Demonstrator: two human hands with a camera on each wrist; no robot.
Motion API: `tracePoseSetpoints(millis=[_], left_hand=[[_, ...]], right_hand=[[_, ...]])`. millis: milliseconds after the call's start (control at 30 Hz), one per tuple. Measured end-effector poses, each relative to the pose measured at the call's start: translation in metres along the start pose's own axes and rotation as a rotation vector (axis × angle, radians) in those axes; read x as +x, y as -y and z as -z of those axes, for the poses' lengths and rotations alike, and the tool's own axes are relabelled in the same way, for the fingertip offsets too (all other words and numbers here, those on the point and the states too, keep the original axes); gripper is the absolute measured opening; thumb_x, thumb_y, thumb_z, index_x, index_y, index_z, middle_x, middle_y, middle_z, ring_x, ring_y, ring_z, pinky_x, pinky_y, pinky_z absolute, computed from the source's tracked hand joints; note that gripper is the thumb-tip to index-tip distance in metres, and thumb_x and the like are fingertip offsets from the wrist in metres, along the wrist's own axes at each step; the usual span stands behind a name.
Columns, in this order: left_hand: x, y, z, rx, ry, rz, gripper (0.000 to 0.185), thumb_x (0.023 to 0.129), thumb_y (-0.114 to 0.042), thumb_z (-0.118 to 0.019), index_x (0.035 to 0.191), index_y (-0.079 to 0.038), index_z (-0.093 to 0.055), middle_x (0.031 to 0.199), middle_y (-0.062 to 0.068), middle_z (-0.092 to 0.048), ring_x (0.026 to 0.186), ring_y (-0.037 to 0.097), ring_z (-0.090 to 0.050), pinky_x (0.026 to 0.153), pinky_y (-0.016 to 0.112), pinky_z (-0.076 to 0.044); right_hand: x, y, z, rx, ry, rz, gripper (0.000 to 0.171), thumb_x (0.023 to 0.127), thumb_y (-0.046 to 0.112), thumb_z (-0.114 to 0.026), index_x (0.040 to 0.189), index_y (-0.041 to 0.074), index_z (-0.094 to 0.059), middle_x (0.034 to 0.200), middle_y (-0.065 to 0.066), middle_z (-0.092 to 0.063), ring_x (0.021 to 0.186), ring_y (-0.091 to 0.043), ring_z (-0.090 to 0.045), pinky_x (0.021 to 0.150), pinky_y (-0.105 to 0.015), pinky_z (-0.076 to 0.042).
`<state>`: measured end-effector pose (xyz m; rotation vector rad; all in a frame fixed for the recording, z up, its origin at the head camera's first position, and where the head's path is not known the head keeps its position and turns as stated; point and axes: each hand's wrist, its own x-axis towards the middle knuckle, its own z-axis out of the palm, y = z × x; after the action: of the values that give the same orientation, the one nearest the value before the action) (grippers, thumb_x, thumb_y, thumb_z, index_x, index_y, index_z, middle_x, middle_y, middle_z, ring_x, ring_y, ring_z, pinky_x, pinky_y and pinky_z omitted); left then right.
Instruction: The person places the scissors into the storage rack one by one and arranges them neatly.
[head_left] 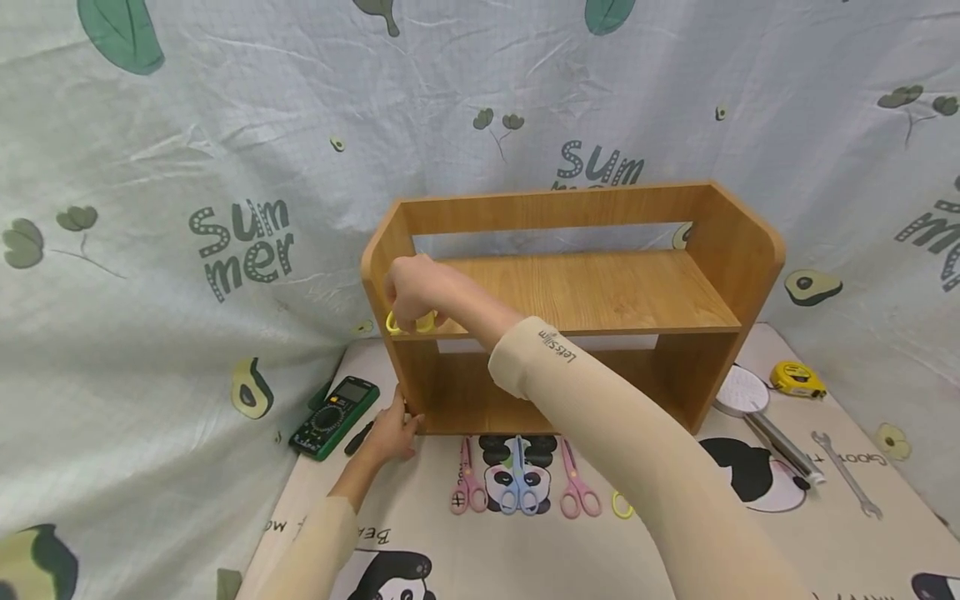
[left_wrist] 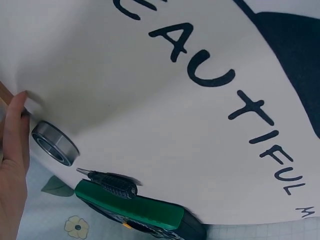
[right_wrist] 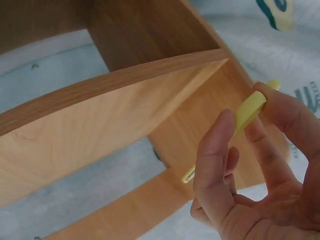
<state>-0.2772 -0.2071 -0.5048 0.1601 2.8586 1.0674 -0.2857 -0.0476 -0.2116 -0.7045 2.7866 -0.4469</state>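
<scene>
The right hand (head_left: 411, 292) pinches yellow scissors (head_left: 410, 322) at the left end of the wooden shelf's (head_left: 600, 292) upper board, handles overhanging the front edge. The left hand (head_left: 392, 433), fingers straight, braces the shelf's lower left corner, probably to steady it.

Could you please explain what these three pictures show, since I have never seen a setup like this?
There is no machine: a person works with bare hands and wears three cameras. The wide picture comes from the head; the other two come from the wrists. The right hand holds yellow scissors at the upper board of a wooden shelf, with thumb and fingers curled round the handle. The left hand rests against the shelf's lower left corner. On the printed mat lie a green multimeter, a metal bearing, pink and blue scissors, a yellow tape measure and a wrench.
</scene>
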Motion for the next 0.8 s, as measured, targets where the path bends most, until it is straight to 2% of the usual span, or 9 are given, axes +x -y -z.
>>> tracePoseSetpoints(millis=[67,167,233,300,367,433,500,633,800], left_hand=[[-0.001,0.003,0.000,0.014,-0.013,-0.016,0.064,0.105,-0.012,-0.058,0.154,-0.004,-0.019,0.137,0.034,-0.061,0.119,0.052,-0.060,0.071,0.046,-0.063],[-0.003,0.005,-0.001,0.024,-0.035,-0.031,0.063,0.104,-0.011,-0.058,0.154,-0.002,-0.019,0.136,0.034,-0.063,0.119,0.049,-0.064,0.096,0.057,-0.055],[-0.004,0.006,-0.002,0.031,-0.046,-0.045,0.063,0.104,-0.009,-0.059,0.153,0.000,-0.020,0.133,0.034,-0.064,0.118,0.048,-0.065,0.105,0.062,-0.048],[-0.005,0.006,-0.004,0.022,-0.046,-0.051,0.062,0.104,-0.008,-0.059,0.152,0.000,-0.021,0.133,0.034,-0.064,0.116,0.046,-0.067,0.102,0.059,-0.051],[-0.006,0.006,-0.004,-0.001,-0.041,-0.048,0.061,0.104,-0.008,-0.059,0.152,-0.002,-0.023,0.133,0.034,-0.064,0.114,0.045,-0.068,0.086,0.052,-0.060],[-0.006,0.005,-0.005,-0.022,-0.037,-0.050,0.060,0.104,-0.007,-0.059,0.152,-0.003,-0.024,0.133,0.034,-0.063,0.111,0.045,-0.069,0.068,0.044,-0.062],[-0.005,0.004,-0.004,-0.042,-0.032,-0.047,0.060,0.104,-0.006,-0.059,0.153,-0.005,-0.023,0.134,0.035,-0.063,0.108,0.044,-0.069,0.060,0.039,-0.061],[-0.003,0.001,-0.001,-0.034,-0.034,-0.062,0.062,0.104,-0.006,-0.058,0.154,-0.004,-0.022,0.135,0.035,-0.062,0.109,0.043,-0.070,0.067,0.041,-0.062],[0.000,0.001,0.001,-0.029,-0.027,-0.067,0.063,0.104,-0.006,-0.058,0.155,-0.002,-0.021,0.138,0.035,-0.060,0.115,0.044,-0.068,0.071,0.042,-0.062]], right_hand=[[0.006,0.000,-0.002,0.001,0.016,-0.021,0.014,0.083,0.001,-0.073,0.088,0.013,-0.068,0.092,0.000,-0.056,0.095,-0.019,-0.051,0.068,-0.035,-0.065],[0.013,-0.001,-0.007,0.004,0.037,-0.041,0.018,0.082,0.000,-0.074,0.094,0.013,-0.069,0.098,-0.002,-0.057,0.094,-0.020,-0.055,0.071,-0.036,-0.065],[0.019,-0.003,-0.010,-0.002,0.047,-0.049,0.018,0.081,-0.001,-0.073,0.094,0.012,-0.070,0.096,-0.002,-0.058,0.086,-0.019,-0.059,0.072,-0.037,-0.065],[0.023,-0.004,-0.014,-0.005,0.052,-0.056,0.016,0.081,-0.002,-0.072,0.091,0.011,-0.070,0.091,-0.002,-0.059,0.078,-0.018,-0.061,0.073,-0.037,-0.065],[0.028,-0.004,-0.016,-0.006,0.052,-0.064,0.015,0.081,-0.002,-0.071,0.086,0.012,-0.069,0.087,-0.001,-0.058,0.074,-0.017,-0.060,0.071,-0.036,-0.065],[0.032,-0.003,-0.017,-0.006,0.051,-0.076,0.015,0.081,-0.002,-0.072,0.080,0.012,-0.066,0.084,-0.002,-0.057,0.072,-0.017,-0.059,0.070,-0.035,-0.065],[0.035,-0.001,-0.016,-0.011,0.052,-0.087,0.018,0.082,-0.001,-0.071,0.076,0.013,-0.061,0.084,-0.002,-0.055,0.071,-0.018,-0.060,0.067,-0.033,-0.064],[0.039,0.002,-0.012,-0.046,0.054,-0.117,0.024,0.083,0.000,-0.071,0.073,0.014,-0.055,0.086,-0.003,-0.053,0.071,-0.019,-0.060,0.059,-0.029,-0.061],[0.041,0.004,-0.007,-0.051,0.072,-0.152,0.016,0.086,0.004,-0.075,0.083,0.012,-0.062,0.095,-0.005,-0.057,0.079,-0.021,-0.063,0.057,-0.028,-0.059]])
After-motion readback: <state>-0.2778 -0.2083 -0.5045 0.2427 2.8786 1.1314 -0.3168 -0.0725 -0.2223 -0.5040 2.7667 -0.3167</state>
